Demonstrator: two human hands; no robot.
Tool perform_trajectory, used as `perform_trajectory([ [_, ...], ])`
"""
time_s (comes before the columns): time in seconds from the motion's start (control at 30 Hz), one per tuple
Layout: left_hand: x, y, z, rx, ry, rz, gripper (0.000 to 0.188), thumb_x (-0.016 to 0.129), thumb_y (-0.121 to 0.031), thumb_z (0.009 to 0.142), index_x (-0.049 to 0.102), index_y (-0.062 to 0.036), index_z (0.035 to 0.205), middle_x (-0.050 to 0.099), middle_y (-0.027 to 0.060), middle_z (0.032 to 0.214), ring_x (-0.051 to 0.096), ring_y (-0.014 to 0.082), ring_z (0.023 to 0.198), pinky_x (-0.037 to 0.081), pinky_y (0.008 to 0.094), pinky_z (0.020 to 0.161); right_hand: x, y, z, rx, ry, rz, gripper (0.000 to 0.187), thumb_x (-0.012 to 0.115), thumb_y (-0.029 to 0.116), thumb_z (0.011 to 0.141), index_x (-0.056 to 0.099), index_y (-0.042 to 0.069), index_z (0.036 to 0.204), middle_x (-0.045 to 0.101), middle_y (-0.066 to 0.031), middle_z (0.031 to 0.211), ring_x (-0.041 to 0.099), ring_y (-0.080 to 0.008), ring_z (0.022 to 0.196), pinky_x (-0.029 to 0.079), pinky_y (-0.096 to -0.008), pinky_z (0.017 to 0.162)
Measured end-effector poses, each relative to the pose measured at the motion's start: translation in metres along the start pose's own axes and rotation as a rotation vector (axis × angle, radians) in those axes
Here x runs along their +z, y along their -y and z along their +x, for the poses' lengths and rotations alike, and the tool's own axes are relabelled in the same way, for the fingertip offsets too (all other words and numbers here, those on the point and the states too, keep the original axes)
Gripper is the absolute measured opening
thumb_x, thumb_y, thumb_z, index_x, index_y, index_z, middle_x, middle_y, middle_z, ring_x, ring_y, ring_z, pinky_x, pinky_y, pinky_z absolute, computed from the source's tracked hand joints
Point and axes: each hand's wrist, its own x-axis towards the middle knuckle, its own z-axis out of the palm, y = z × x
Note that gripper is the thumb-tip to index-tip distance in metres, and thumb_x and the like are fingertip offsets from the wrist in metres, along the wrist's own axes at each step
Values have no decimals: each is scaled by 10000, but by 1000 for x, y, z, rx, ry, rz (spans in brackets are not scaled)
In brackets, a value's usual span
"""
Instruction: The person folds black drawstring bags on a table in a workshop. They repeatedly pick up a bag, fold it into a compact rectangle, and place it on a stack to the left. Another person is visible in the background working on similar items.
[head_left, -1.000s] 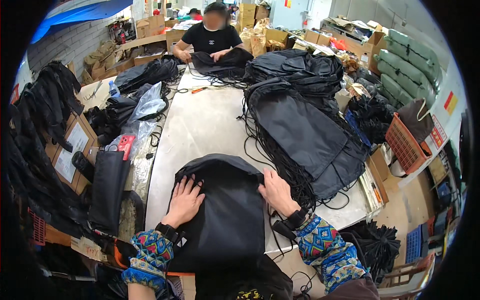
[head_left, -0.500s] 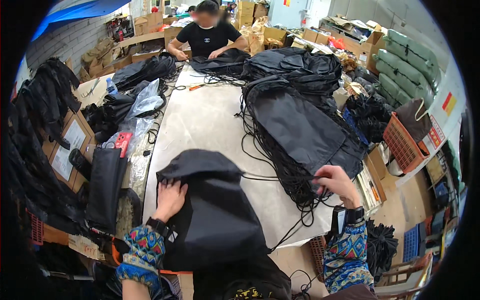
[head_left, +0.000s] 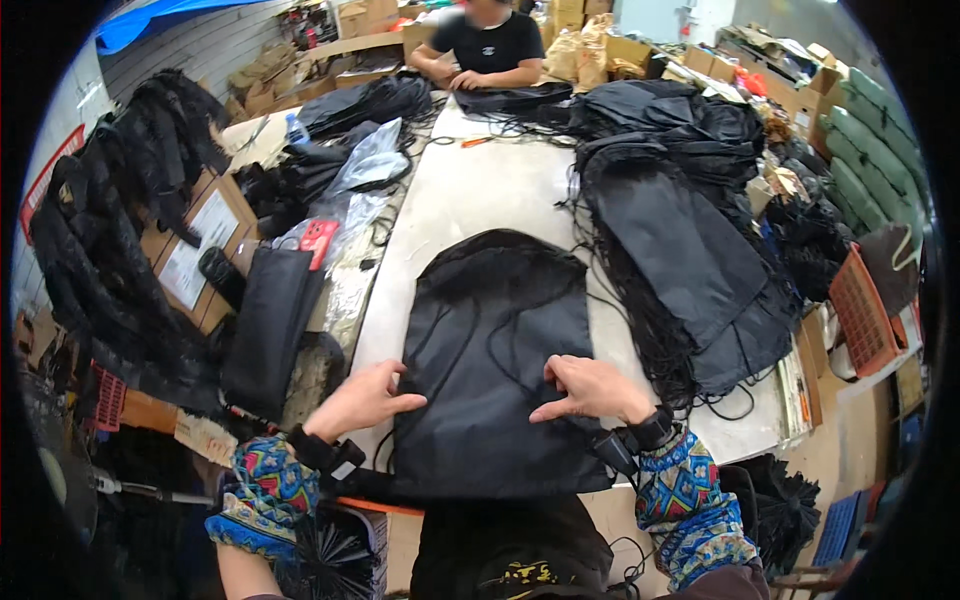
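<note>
A black drawstring bag (head_left: 490, 400) lies spread on the table in front of me, its gathered mouth at the far end and its cords loose across the upper face. Over the bag's left edge is my left hand (head_left: 368, 400), thumb stretched out and apart from the fingers, with nothing seen in it. My right hand (head_left: 592, 388) hovers at the right part of the bag, thumb and forefinger parted, also holding nothing visible. Whether either hand touches the fabric, I cannot tell. Right of the bag rests a stack of similar black bags (head_left: 680, 260) with cords hanging down its side.
Pale table (head_left: 490, 190) runs away from me. Along its left are a red phone (head_left: 318, 243), a folded black pouch (head_left: 268, 325), clear plastic and a bottle (head_left: 296, 128). A co-worker (head_left: 485, 50) sits at the far end. An orange basket (head_left: 860, 310) stands at right.
The bag has been laid flatter and squarer, its mouth pointing away. My right hand has let go of the cord and come in over the bag. My left hand has lifted off its side.
</note>
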Motion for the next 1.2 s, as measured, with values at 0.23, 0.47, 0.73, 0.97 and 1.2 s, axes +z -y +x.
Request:
perform_trajectory([
  [0.23, -4, -41, 31, 26, 212, -495, 192, 614, -174, 896, 669, 9, 890, 652, 49, 725, 632, 89, 610, 498, 260, 518, 22, 20, 25, -90, -54, -25, 342, 679, 366, 845, 556, 54, 912, 636, -129, 895, 624, -343, 858, 496, -434, 710],
  [0.47, 15, -6, 12, 119, 170, 147, 301, 699, -289, 813, 642, -7, 903, 663, 181, 854, 651, 337, 840, 505, 414, 744, 24, 12, 28, -98, -110, 66, 293, 669, 327, 847, 579, 52, 890, 649, -150, 857, 632, -356, 849, 505, -444, 712],
  [0.73, 58, -44, 46, 460, 82, -127, 162, 626, -136, 809, 632, 4, 889, 654, 193, 904, 636, 359, 900, 500, 429, 780, 33, 23, 46, -120, -190, 106, 285, 642, 327, 862, 587, 52, 910, 655, -161, 849, 634, -376, 837, 501, -466, 709],
  [0.97, 13, -9, 98, -69, -598, -305, 364, 685, -138, 793, 545, 13, 1094, 606, 166, 1030, 645, 257, 707, 520, 347, 630, -10, -49, 49, 436, -772, 699, 336, 699, 134, 822, 579, -69, 1062, 643, -140, 806, 649, -185, 571, 493, -306, 447],
  [1.2, 16, 39, 137, -284, -333, -1087, 260, 535, 38, 799, 581, 36, 1055, 649, 111, 843, 647, 192, 604, 518, 274, 523, -4, -92, 89, 452, -567, 1143, 372, 627, -4, 833, 552, -77, 1189, 632, -93, 785, 632, -151, 534, 519, -245, 443],
])
